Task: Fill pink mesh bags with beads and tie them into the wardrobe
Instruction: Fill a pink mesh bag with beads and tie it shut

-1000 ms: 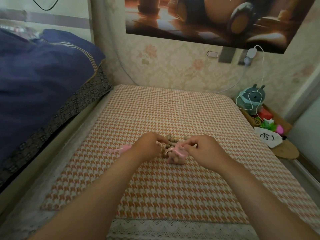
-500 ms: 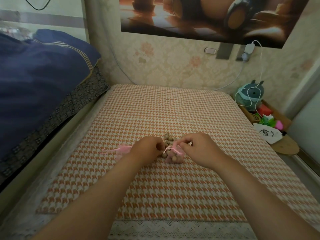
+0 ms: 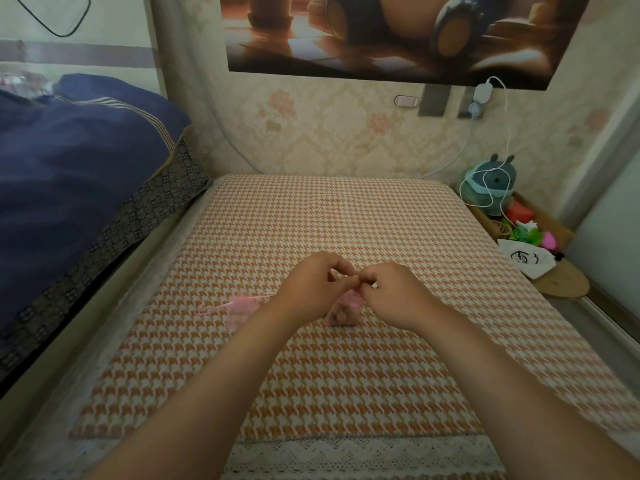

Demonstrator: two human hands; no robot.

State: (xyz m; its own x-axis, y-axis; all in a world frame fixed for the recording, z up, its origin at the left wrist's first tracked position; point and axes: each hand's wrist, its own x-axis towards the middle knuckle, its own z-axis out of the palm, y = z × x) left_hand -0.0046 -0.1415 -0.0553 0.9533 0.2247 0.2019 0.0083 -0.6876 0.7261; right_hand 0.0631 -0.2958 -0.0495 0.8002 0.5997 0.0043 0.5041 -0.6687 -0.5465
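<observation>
Pink mesh bag (image 3: pixel 343 308), with brown beads (image 3: pixel 341 317) showing through its fabric, sits on the orange houndstooth cloth (image 3: pixel 311 375) between our two hands, its gathered neck drawn up into our fingertips. Our left hand (image 3: pixel 311 289) and right hand (image 3: pixel 394 292) meet directly above it, thumbs and forefingers pressed together in a pinch at the bag's top; whether we grip the drawstring or the mesh itself we cannot tell. A second pink mesh bag (image 3: pixel 239 308) lies flat on the cloth just left of our left wrist, its thin ribbon trailing off to the left. A navy quilt (image 3: pixel 76 174) is heaped at the left, a teal plush toy (image 3: pixel 491 181) wrapped in a white cable sits at the right, and a poster (image 3: pixel 398 32) hangs on the floral wallpaper beyond
</observation>
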